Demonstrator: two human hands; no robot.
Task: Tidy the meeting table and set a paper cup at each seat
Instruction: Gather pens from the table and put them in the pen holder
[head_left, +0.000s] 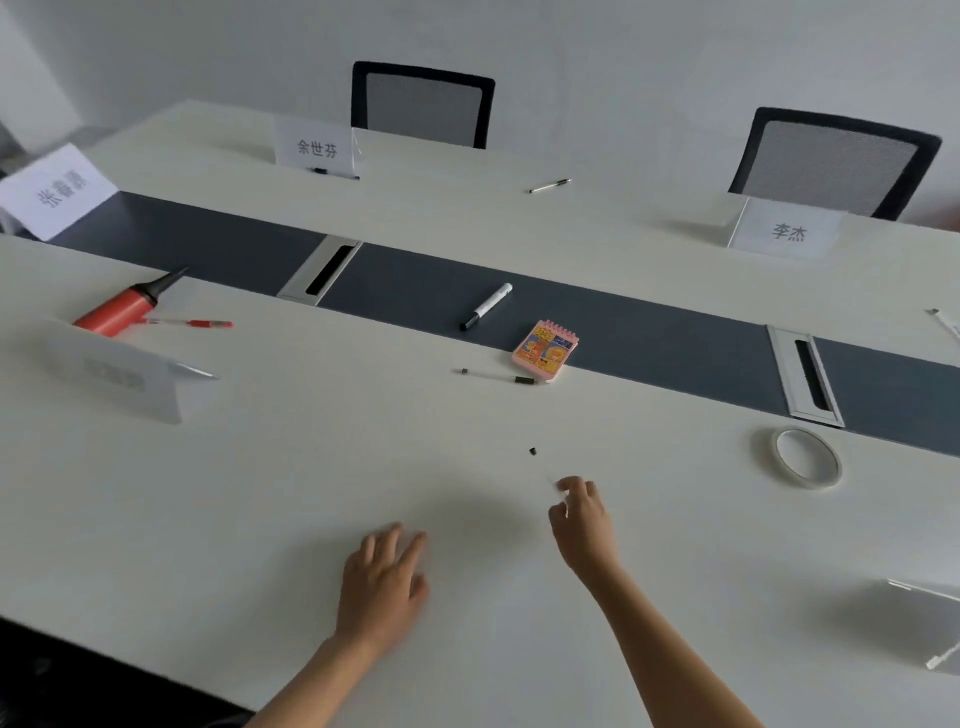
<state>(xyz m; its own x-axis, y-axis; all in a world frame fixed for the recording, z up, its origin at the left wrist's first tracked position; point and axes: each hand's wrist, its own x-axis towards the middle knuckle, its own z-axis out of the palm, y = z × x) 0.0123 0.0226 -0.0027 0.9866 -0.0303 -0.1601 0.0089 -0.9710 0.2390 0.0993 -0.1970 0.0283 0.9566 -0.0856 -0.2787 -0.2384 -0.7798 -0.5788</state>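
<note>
White table (260, 493) holds a blurred nameplate (119, 374) (text unreadable), frame-cut pen (945, 325).

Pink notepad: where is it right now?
Head view, centre-right: the pink notepad lies on the near edge of the table's dark centre strip, just right of the whiteboard marker, a black pen at its near side.

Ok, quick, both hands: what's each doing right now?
Left hand: open, fingers spread, empty.
Right hand: fingers pinched; whether it holds anything cannot be told.

White table (260, 493): pens, notepad (545, 351), tape (807, 457).
</note>
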